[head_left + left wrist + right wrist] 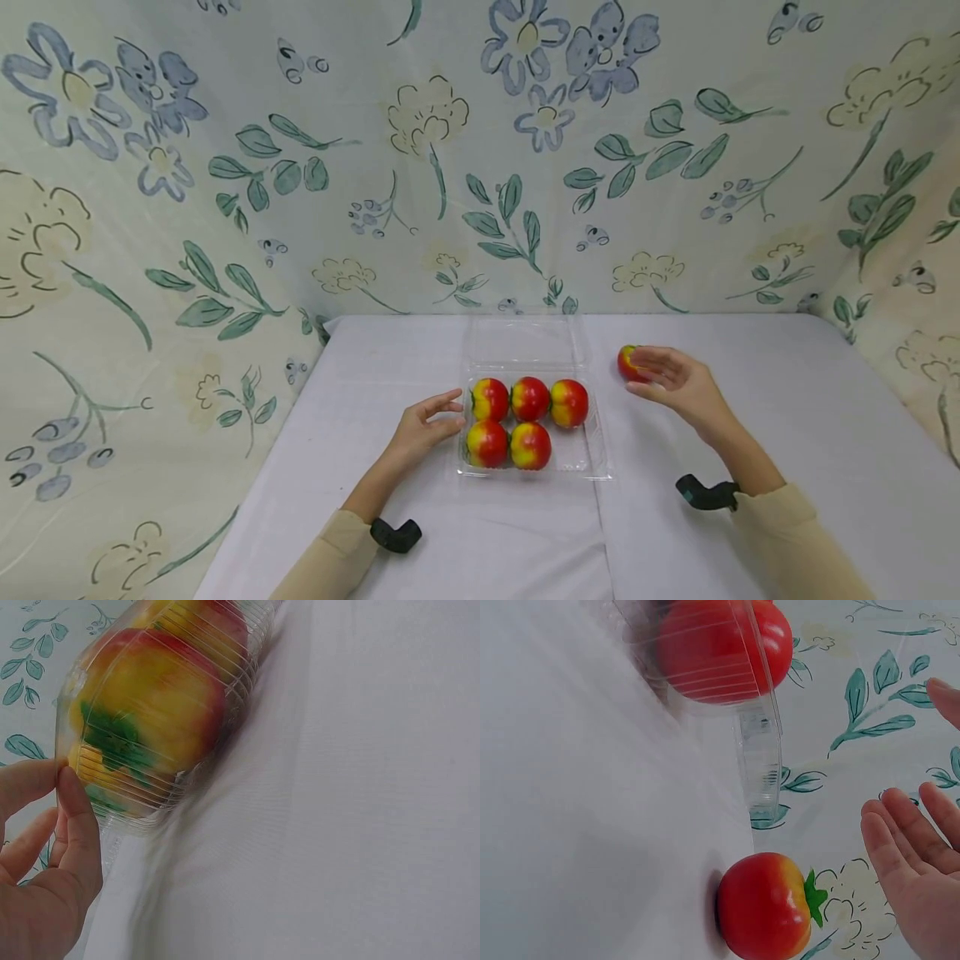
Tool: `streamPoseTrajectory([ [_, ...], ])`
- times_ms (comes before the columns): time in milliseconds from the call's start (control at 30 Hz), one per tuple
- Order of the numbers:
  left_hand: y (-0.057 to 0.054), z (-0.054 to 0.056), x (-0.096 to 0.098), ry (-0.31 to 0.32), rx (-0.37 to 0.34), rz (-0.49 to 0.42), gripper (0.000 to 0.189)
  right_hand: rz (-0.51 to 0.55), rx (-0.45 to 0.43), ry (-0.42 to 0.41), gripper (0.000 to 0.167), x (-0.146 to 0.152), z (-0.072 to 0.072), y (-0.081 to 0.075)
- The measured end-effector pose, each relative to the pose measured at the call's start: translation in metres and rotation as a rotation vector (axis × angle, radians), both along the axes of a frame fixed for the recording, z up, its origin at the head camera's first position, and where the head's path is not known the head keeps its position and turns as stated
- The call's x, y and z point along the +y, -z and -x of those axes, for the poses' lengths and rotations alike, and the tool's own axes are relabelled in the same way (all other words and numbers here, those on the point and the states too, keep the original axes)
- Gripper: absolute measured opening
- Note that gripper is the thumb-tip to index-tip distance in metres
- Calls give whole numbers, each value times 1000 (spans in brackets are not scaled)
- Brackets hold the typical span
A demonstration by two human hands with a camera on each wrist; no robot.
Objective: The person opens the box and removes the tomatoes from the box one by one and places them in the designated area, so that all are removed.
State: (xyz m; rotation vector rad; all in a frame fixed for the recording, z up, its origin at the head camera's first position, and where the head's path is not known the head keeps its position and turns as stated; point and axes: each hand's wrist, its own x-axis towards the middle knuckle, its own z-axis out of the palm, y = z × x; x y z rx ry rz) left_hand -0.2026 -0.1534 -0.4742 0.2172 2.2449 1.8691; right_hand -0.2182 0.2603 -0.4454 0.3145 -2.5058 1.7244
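A clear plastic box holds several red-and-yellow tomatoes, three across its back row and two in front at left and middle. My left hand is at the box's left side, its fingertips right at the rim and spread a little apart. In the left wrist view, a tomato with green leaves shows through the ribbed wall. A lone tomato lies on the cloth to the right of the box. My right hand is over it with fingers extended, partly hiding it in the head view; a gap shows between them in the right wrist view.
The box's hinged lid lies folded back behind it. A white cloth with creases covers the table. Floral fabric hangs behind and along the sides. A dark wrist-worn piece sits at each sleeve cuff.
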Motion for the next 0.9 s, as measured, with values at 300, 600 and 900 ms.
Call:
streamPoseTrajectory([
  [300, 1, 0, -2, 5, -6, 2, 51, 15, -37, -87, 57, -18, -7, 4],
  [600, 1, 0, -2, 0, -1, 8, 50, -44, 11, -168, 53, -39, -13, 3],
  [900, 1, 1, -2, 10, -2, 2, 51, -49, 25, -211, 53, -59, -21, 8],
])
